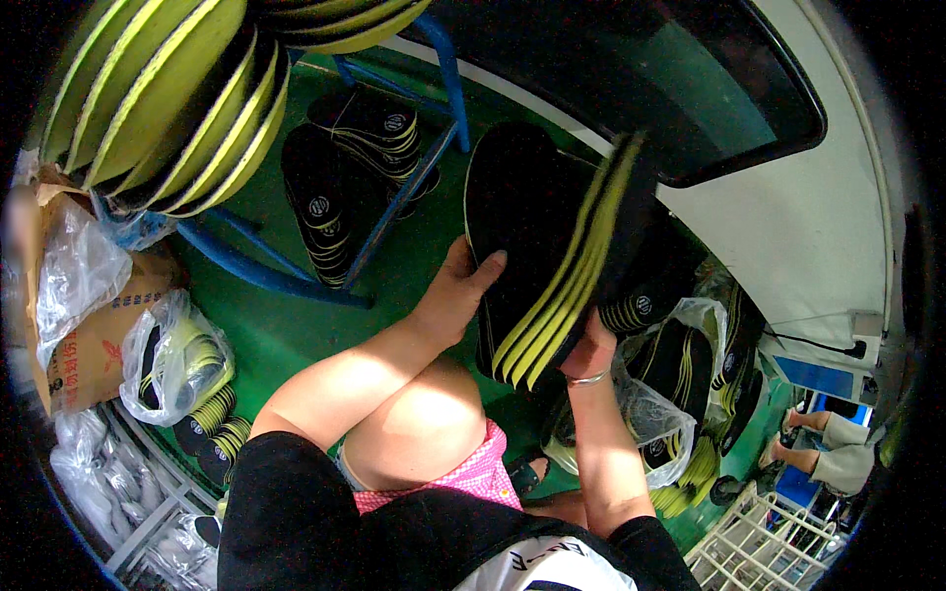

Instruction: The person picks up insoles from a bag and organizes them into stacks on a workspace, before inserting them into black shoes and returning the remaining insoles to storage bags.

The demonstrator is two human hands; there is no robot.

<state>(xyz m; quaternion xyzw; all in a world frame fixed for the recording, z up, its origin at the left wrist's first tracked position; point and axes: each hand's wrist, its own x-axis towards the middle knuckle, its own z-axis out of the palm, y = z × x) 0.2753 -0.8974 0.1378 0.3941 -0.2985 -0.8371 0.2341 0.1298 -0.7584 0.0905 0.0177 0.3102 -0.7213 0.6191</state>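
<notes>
Black insoles with yellow-green edges (557,305) are held up in front of me, fanned into several layers. My left hand (461,291) grips the left side of the wide black insole (527,207), thumb laid on its face. At the lower right, my right hand (591,353) is closed round the edge of the stack, its fingers partly hidden behind it. A bracelet circles my right wrist. Bundled insoles (330,212) with black tops and round pale marks lie on the green floor beyond my left hand.
Large stacks of yellow-green insoles (158,94) rest above a blue metal frame (455,74) at upper left. Clear bags of insoles stand left (177,360) and right (690,374), near a cardboard box (118,320). A white wire rack (764,537) and another person's legs (823,448) are at lower right.
</notes>
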